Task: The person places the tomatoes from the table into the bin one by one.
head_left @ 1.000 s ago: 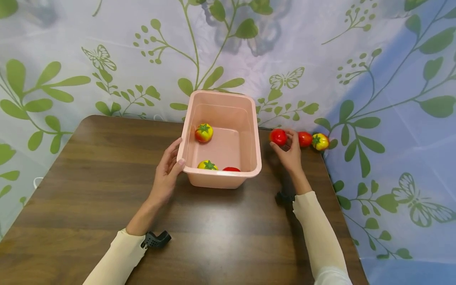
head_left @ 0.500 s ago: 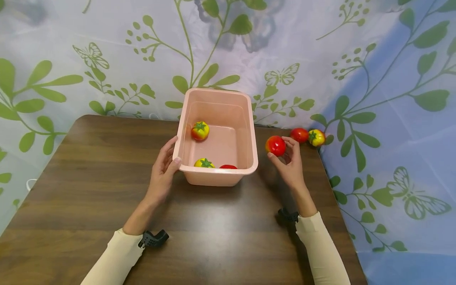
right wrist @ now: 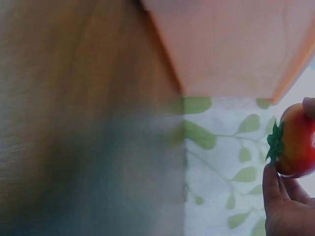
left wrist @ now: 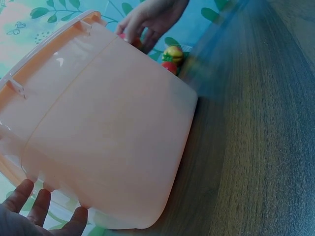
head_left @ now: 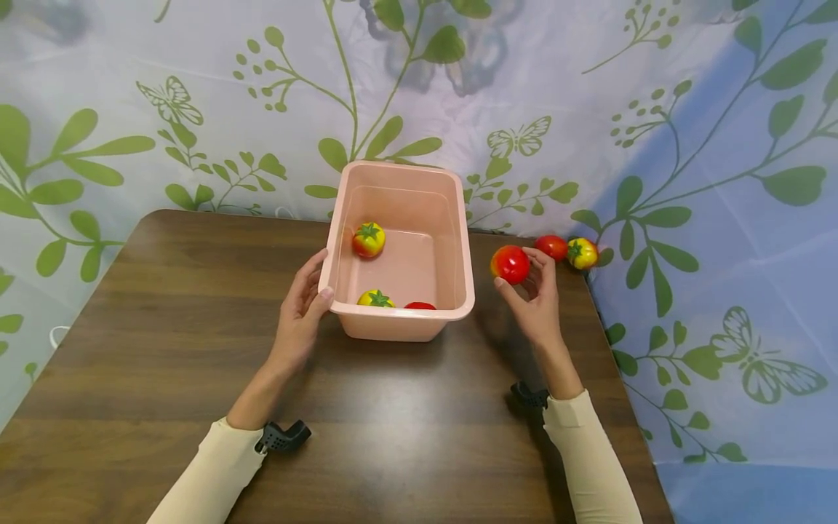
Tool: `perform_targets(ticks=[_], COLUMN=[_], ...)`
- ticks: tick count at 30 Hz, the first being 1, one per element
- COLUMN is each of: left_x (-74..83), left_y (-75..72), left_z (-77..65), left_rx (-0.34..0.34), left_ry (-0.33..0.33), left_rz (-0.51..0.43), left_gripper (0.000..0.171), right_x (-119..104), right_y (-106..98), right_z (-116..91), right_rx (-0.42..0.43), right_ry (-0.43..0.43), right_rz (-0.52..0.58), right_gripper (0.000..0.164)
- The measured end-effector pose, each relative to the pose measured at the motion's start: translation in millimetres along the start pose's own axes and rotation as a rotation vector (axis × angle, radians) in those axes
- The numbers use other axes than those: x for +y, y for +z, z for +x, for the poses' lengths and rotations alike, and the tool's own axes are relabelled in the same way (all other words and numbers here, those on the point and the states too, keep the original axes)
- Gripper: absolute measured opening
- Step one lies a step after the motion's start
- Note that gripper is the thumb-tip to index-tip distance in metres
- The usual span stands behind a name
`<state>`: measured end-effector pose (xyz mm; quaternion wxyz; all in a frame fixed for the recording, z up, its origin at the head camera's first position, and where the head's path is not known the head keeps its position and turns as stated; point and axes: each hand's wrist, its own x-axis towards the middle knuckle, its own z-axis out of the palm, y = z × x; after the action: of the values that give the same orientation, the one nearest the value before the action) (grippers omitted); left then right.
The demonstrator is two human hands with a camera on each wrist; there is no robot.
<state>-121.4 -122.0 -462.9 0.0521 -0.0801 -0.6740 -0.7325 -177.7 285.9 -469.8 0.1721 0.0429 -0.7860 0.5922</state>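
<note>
My left hand [head_left: 299,316] holds the left side of a pink plastic bin [head_left: 401,325], thumb at the rim. In the left wrist view its fingertips [left wrist: 39,206] touch the bin's outer wall. Inside lie a yellow-red tomato [head_left: 369,240], another yellow one [head_left: 376,299] at the near side, and a red one [head_left: 420,306] mostly hidden by the rim. To the right of the bin, my right hand [head_left: 538,306] pinches a red tomato [head_left: 510,264] above the table. Its green leafy top [right wrist: 274,142] points down in the right wrist view.
A red tomato [head_left: 551,247] and a yellow one [head_left: 583,253] sit at the table's far right corner, behind my right hand. The brown wooden table [head_left: 393,437] meets a leaf-patterned curtain [head_left: 249,109] at the back and right.
The red tomato in my right hand has come off the back right of the table and moved nearer and up. Over the last half second it hardly moves. My left hand stays on the bin.
</note>
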Motion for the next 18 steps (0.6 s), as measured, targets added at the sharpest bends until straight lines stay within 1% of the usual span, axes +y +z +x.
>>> perform_targets(ticks=[4, 7, 12, 15, 18], left_x=[-0.2, 0.2, 0.4, 0.0, -0.7], left_y=[-1.0, -1.1, -1.4, -1.3, -1.2], left_z=[-1.0, -1.4, -0.3, 0.7, 1.1], left_rx=[-0.001, -0.004, 0.005, 0.001, -0.004], left_ry=[-0.003, -0.002, 0.008, 0.006, 0.005], left_rz=[0.001, 0.001, -0.005, -0.005, 0.0], left_gripper=[0.058, 0.058, 0.058, 0.058, 0.058], right_x=[-19.2, -37.5, -67.1, -77.9, -84.3], right_y=[3.1, 7.8, 21.8, 32.8, 44.3], right_z=[2.5, 4.5, 9.1, 10.3, 9.2], right_rx=[0.006, -0.007, -0.067, -0.101, -0.132], right_ry=[-0.056, -0.106, -0.195, -0.244, -0.27], right_rz=[0.037, 0.068, 0.084, 0.081, 0.065], right_gripper=[0.073, 0.072, 0.072, 0.074, 0.074])
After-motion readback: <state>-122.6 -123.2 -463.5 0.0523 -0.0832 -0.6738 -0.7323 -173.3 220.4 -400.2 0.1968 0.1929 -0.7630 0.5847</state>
